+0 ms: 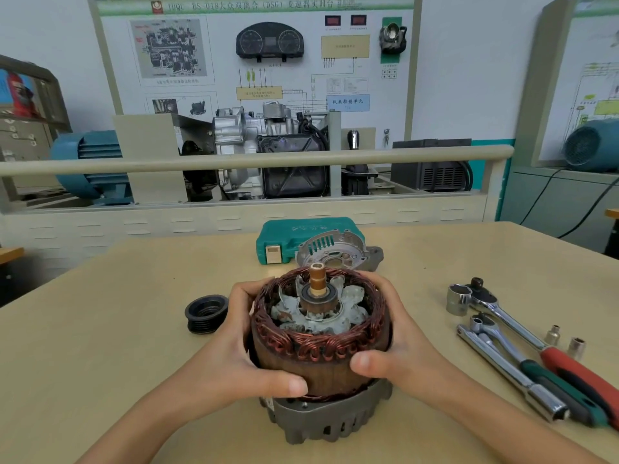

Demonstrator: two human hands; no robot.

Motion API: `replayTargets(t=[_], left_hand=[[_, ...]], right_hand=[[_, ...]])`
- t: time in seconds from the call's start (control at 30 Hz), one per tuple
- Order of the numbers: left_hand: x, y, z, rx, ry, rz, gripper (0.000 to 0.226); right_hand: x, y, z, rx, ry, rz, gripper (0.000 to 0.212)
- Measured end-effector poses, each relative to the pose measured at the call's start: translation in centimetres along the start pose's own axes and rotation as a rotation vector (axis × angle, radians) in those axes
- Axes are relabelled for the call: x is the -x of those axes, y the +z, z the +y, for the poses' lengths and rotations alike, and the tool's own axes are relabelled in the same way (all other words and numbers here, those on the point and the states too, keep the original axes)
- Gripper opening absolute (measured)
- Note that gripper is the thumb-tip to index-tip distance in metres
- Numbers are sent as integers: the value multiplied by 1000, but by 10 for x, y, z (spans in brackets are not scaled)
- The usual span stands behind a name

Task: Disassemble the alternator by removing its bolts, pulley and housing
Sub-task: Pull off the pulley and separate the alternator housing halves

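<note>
The alternator stands upright on the table in front of me. Its copper-wound stator (321,349) sits on the grey front housing (328,420), with the rotor shaft (317,283) and fan showing inside. My left hand (248,356) grips the stator's left side, thumb across its front. My right hand (388,343) grips the right side the same way. The removed rear housing (338,251) lies behind the alternator. The black pulley (205,313) rests on the table to the left.
A green tool case (288,236) lies at the back of the table. At the right are ratchet wrenches (522,336) with red and green handles, a large socket (459,299) and two small sockets (564,341). A training stand fills the background.
</note>
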State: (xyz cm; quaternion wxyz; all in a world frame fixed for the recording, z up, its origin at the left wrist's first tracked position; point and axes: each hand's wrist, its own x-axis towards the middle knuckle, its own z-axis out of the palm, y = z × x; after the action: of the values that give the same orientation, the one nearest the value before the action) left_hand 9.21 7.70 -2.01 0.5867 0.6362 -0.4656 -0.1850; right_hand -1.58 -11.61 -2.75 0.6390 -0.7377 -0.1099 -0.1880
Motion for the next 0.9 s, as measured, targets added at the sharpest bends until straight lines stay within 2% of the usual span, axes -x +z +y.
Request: replayTargets(t=[0.33,0.53,0.6,0.73,0.8,0.9], left_hand=[[-15,-6,32,-44,68,61,108],[-46,-29,62,-12,111,117,113],[-56,-36,61,-4,116,161,119],[-79,-60,56,20,114,260,127],[-90,-75,53,-34,93,253,122],[-102,-98,43,-168,25,207,103]], right_hand=[[-17,-6,-22,23,-59,7,104],[-58,-16,-51,63,-96,82,106],[-75,-20,-56,89,-83,66,98],[-118,-31,-65,221,-60,28,46],[-137,-36,-64,301,-12,-13,47],[-155,-39,-54,353,47,-87,51]])
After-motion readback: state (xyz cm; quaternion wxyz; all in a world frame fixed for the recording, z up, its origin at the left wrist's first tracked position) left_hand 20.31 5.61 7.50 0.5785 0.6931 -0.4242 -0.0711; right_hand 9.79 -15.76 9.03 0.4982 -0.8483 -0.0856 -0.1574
